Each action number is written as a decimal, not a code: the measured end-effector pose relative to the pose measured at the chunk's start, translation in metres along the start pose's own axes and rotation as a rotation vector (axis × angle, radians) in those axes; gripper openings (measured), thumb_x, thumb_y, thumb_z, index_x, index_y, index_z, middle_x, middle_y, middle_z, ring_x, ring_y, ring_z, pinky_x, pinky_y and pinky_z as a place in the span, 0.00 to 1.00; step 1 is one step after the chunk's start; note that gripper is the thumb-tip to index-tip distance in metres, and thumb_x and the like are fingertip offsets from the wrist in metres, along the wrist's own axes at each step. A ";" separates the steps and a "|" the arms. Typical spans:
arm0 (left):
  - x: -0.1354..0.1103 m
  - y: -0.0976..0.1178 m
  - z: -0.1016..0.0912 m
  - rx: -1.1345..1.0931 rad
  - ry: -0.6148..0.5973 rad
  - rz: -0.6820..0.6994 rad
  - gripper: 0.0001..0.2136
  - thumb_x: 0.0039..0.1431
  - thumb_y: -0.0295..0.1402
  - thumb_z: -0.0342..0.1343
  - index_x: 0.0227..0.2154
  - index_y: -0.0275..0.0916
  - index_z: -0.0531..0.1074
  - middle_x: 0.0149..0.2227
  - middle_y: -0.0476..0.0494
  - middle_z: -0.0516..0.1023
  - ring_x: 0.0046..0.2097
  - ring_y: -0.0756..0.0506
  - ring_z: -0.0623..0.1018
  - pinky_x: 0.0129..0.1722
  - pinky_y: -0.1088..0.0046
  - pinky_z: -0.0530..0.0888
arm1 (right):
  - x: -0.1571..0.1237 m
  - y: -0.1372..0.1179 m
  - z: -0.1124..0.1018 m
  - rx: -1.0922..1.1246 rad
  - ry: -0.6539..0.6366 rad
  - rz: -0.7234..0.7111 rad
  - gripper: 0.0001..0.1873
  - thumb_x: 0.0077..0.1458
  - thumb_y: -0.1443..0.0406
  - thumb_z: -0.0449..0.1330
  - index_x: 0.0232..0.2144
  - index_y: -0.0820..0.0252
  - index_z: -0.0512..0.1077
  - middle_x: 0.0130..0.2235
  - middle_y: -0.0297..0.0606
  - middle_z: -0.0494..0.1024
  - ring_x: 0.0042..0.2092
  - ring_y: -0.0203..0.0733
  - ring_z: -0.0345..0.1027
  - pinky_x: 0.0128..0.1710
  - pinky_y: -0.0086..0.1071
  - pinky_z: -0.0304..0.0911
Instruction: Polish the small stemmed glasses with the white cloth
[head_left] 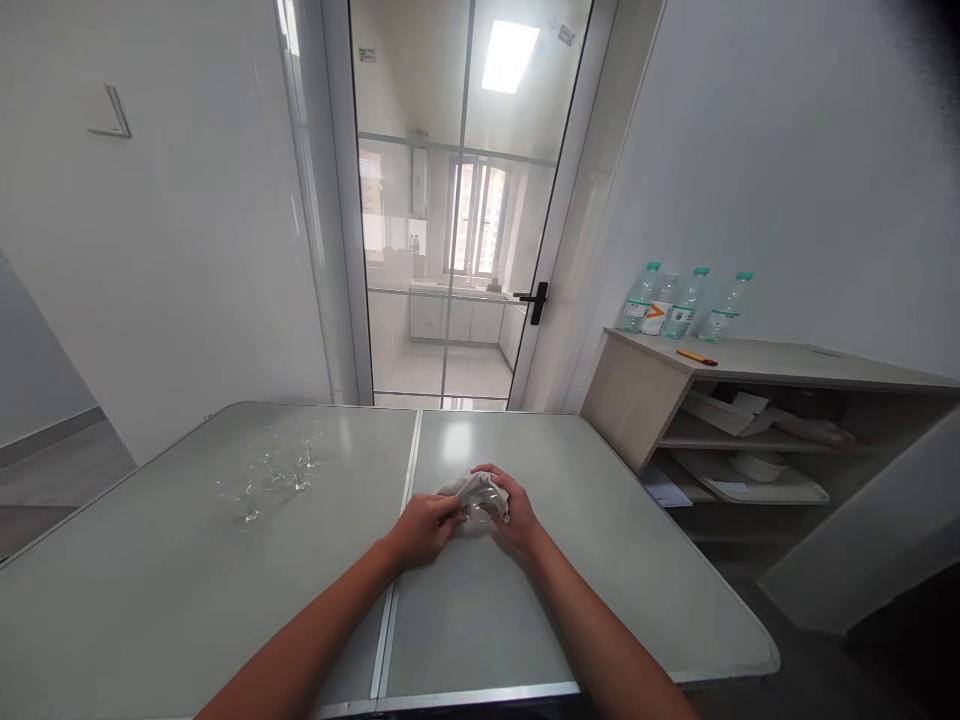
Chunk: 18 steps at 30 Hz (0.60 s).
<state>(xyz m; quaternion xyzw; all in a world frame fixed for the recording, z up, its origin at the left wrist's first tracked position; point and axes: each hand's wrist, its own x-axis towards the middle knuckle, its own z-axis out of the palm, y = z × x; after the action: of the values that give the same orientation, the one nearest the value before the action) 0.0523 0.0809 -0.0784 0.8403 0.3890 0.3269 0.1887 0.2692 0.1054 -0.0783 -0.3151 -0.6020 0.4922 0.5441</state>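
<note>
Both my hands meet over the middle of the grey folding table (585, 560). My left hand (421, 527) pinches a clear glass (474, 511) that is mostly hidden between the hands. My right hand (511, 510) is closed round a white cloth (480, 490) bunched over that glass. Several clear stemmed glasses (274, 470) stand on the left half of the table, well apart from my hands.
A glass door (465, 200) with a black handle (537, 300) stands behind the table. To the right is a wooden shelf unit (750, 400) with three water bottles (686, 303) and a pen (696, 356) on top. White walls flank the door.
</note>
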 end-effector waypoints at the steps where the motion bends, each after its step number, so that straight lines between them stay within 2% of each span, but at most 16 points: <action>1: 0.001 -0.001 0.000 -0.057 0.025 -0.026 0.10 0.63 0.35 0.53 0.26 0.40 0.69 0.24 0.50 0.69 0.28 0.48 0.68 0.31 0.73 0.60 | 0.000 0.000 0.000 0.048 0.008 0.021 0.14 0.44 0.60 0.70 0.35 0.56 0.77 0.47 0.43 0.78 0.48 0.53 0.72 0.39 0.38 0.71; 5: 0.008 -0.006 0.007 -0.369 0.140 -0.159 0.12 0.59 0.39 0.58 0.25 0.39 0.63 0.23 0.53 0.65 0.28 0.50 0.66 0.31 0.75 0.62 | 0.005 0.005 0.004 0.150 0.011 0.075 0.20 0.53 0.55 0.63 0.47 0.57 0.77 0.44 0.44 0.79 0.45 0.51 0.74 0.37 0.40 0.73; 9: 0.014 -0.010 0.017 -0.671 0.183 -0.281 0.19 0.56 0.47 0.62 0.25 0.40 0.61 0.23 0.53 0.67 0.27 0.50 0.69 0.30 0.75 0.66 | 0.006 0.010 0.010 0.219 0.021 0.071 0.23 0.56 0.54 0.62 0.52 0.55 0.76 0.46 0.43 0.79 0.47 0.51 0.74 0.43 0.45 0.74; 14: 0.016 -0.018 0.031 -0.704 0.187 -0.276 0.22 0.57 0.53 0.61 0.25 0.39 0.64 0.25 0.48 0.73 0.28 0.49 0.74 0.32 0.74 0.69 | -0.001 0.019 0.022 0.151 -0.045 0.022 0.23 0.56 0.53 0.66 0.52 0.54 0.76 0.46 0.44 0.78 0.50 0.51 0.72 0.48 0.42 0.71; 18: 0.017 -0.023 0.036 -0.634 0.323 -0.305 0.19 0.59 0.49 0.59 0.26 0.38 0.66 0.26 0.50 0.73 0.30 0.48 0.74 0.34 0.73 0.71 | -0.001 0.031 0.036 0.200 -0.123 0.057 0.28 0.60 0.48 0.64 0.57 0.55 0.71 0.45 0.44 0.78 0.45 0.48 0.73 0.44 0.38 0.71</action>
<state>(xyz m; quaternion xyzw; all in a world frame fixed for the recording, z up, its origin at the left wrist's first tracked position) 0.0729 0.1062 -0.1102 0.6104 0.4139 0.5272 0.4222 0.2298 0.1053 -0.1048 -0.2454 -0.5729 0.5834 0.5209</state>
